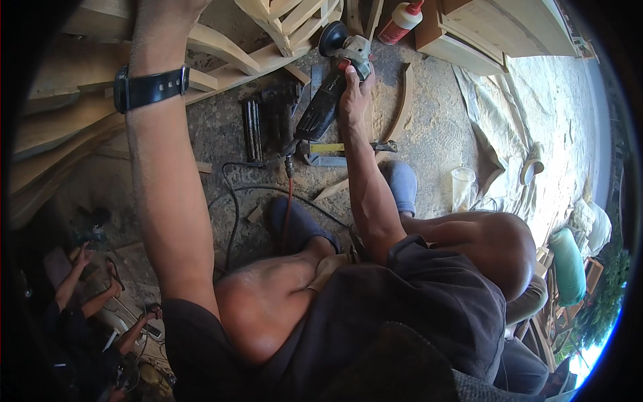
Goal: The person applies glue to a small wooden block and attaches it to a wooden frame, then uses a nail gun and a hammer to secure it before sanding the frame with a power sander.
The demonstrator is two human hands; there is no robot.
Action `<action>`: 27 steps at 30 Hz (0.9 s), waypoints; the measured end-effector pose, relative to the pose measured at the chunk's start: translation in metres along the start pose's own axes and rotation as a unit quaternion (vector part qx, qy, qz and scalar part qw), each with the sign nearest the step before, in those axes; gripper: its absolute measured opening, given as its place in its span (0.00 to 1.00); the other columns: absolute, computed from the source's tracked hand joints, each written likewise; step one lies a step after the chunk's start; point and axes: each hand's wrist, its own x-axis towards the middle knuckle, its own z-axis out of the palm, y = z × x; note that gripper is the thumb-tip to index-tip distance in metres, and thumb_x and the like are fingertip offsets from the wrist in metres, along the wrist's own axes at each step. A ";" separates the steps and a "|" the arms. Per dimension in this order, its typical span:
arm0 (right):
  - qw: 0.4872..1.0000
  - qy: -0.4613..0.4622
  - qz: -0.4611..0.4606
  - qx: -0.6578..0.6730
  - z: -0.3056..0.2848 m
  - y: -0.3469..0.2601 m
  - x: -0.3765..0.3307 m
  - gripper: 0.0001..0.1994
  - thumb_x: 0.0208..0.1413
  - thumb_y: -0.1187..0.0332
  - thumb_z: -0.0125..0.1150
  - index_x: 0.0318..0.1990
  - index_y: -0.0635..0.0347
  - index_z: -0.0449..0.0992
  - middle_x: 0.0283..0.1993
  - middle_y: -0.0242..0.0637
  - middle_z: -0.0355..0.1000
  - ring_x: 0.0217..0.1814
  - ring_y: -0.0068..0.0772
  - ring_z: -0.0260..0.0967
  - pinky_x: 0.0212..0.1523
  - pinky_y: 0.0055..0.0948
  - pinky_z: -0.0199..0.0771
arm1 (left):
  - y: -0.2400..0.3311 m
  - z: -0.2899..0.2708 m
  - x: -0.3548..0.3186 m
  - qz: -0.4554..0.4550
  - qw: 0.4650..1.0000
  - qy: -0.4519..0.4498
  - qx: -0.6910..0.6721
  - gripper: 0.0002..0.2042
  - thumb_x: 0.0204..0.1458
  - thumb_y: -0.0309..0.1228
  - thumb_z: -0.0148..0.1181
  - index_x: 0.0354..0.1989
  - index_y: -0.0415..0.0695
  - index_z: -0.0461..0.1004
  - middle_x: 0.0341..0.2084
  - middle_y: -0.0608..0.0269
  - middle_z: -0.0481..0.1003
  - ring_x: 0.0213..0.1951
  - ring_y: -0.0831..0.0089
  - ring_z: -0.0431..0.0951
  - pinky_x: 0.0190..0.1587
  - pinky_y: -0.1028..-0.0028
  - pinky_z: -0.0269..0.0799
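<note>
My right hand (pixel 356 97) is wrapped round the head end of a black and grey angle grinder (pixel 325 107), its thumb lying near a red part. A dark round disc (pixel 333 39) at the tool's far end is close to a pale slatted wooden frame (pixel 234 53); I cannot tell whether they touch. At the upper left my left arm reaches forward, a black watch (pixel 153 89) on its wrist. Only the back part of my left hand (pixel 173 8) shows at the top edge, over the wooden pieces, and its fingers are out of view.
A red and white bottle (pixel 400 23) stands by a wooden box-like piece (pixel 469 40). On the dusty floor lie a hammer (pixel 384 146), a curved wood strip (pixel 403 107), black cords (pixel 231 194) and a clear plastic cup (pixel 462 187). Other people's hands (pixel 84 254) are at lower left.
</note>
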 end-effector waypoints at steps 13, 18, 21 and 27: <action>1.000 0.013 0.010 0.006 0.002 0.003 -0.002 0.37 0.65 0.65 0.61 0.74 0.66 0.47 0.62 0.43 0.65 0.61 0.31 0.67 0.63 0.31 0.67 | 0.012 -0.005 -0.004 -0.028 1.000 0.011 -0.008 0.19 0.66 0.39 0.58 0.50 0.30 0.74 0.45 0.57 0.79 0.46 0.73 0.77 0.51 0.71 0.72; 0.999 0.034 0.029 0.002 -0.005 0.006 -0.005 0.38 0.64 0.65 0.62 0.75 0.65 0.47 0.62 0.44 0.65 0.61 0.31 0.67 0.64 0.31 0.67 | -0.003 -0.010 0.004 -0.076 0.994 0.022 -0.070 0.22 0.66 0.40 0.58 0.53 0.28 0.72 0.46 0.54 0.78 0.48 0.71 0.77 0.52 0.70 0.72; 0.999 0.022 0.004 0.029 0.010 0.008 -0.004 0.38 0.64 0.65 0.62 0.75 0.65 0.47 0.62 0.44 0.65 0.61 0.31 0.67 0.63 0.30 0.68 | -0.059 -0.059 0.052 -0.236 0.942 0.061 -0.231 0.22 0.66 0.39 0.58 0.54 0.28 0.71 0.47 0.53 0.78 0.48 0.70 0.77 0.53 0.70 0.71; 1.000 0.024 -0.018 0.007 -0.001 0.013 0.004 0.38 0.64 0.66 0.62 0.75 0.66 0.48 0.61 0.44 0.66 0.58 0.31 0.69 0.61 0.30 0.70 | -0.008 -0.013 0.008 0.002 0.998 -0.052 -0.027 0.20 0.65 0.38 0.60 0.50 0.29 0.75 0.46 0.54 0.79 0.48 0.69 0.78 0.52 0.70 0.72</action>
